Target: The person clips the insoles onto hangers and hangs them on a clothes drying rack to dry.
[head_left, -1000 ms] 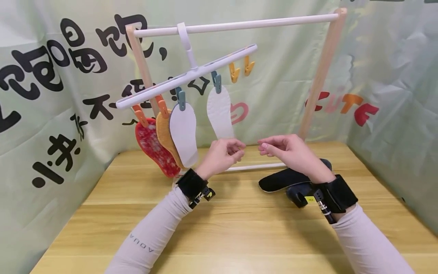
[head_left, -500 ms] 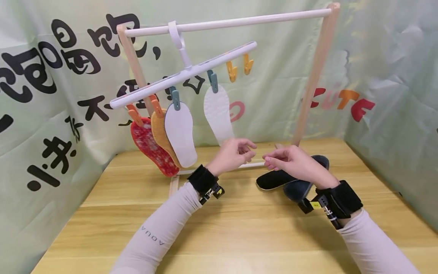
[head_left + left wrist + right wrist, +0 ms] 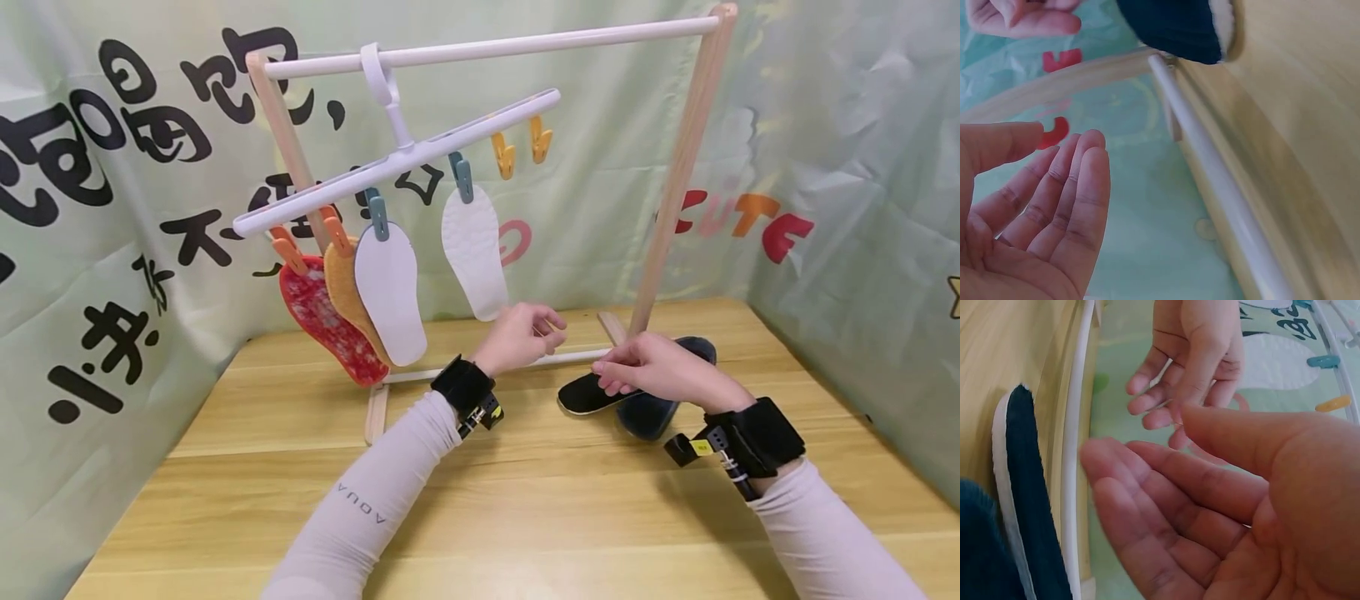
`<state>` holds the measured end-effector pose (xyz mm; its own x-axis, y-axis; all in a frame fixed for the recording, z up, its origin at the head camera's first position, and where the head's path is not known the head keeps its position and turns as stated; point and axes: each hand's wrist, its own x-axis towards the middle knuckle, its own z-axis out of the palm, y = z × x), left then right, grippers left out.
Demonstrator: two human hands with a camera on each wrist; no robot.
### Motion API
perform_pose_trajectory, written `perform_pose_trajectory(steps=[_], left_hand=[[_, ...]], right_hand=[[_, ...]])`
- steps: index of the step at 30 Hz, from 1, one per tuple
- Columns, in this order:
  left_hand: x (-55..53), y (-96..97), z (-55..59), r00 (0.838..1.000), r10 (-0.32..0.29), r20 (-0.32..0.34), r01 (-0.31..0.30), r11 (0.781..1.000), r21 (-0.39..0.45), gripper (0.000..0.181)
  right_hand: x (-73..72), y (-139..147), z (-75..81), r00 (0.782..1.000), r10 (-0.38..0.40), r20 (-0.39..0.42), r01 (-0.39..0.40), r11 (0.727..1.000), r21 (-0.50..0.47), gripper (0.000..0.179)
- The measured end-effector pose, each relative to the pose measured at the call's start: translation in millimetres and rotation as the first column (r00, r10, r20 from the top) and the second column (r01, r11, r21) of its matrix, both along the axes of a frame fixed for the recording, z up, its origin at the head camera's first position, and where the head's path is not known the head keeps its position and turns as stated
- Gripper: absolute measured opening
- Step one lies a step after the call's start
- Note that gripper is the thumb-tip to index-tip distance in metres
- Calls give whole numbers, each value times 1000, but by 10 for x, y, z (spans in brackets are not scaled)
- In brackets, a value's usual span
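Observation:
My left hand (image 3: 522, 335) hovers just below the white insole (image 3: 476, 254) on the hanger, its fingers loosely bent around nothing. In the left wrist view its palm and fingers (image 3: 1088, 206) show with nothing in them. My right hand (image 3: 667, 367) is above a black insole (image 3: 587, 395) and a dark blue insole (image 3: 647, 417), which overlap on the table. The right wrist view shows relaxed, empty fingers (image 3: 1166, 512), with the dark insole (image 3: 1032, 487) and its pale edge to their left.
A white clip hanger (image 3: 397, 162) hangs tilted from the rack's top bar (image 3: 487, 52). Clipped to it are a red mottled insole (image 3: 322, 317), a tan insole (image 3: 341, 287) and a smooth white insole (image 3: 390, 296). Two yellow clips (image 3: 503, 157) hang unused at its right end.
Both hands have shifted to the right, and the right hand has dropped slightly toward the dark insoles. The head view has moved a little, so the rack sits further left.

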<state>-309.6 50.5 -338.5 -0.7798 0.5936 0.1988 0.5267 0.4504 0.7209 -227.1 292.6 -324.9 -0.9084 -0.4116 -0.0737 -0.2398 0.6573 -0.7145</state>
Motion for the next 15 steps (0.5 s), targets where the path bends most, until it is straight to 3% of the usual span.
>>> perform_pose_trajectory(steps=[7,15], left_hand=[[-50,105,-98,999,49,-20,-50,996,-76,20],[-86,227,-165,996,81,-37,-86,983,-165,27]], right_hand=[[-19,98,-47,998,6,59,-8,1000,30,33],[-2,226,-82,983,-15,183,-5,994,109,42]])
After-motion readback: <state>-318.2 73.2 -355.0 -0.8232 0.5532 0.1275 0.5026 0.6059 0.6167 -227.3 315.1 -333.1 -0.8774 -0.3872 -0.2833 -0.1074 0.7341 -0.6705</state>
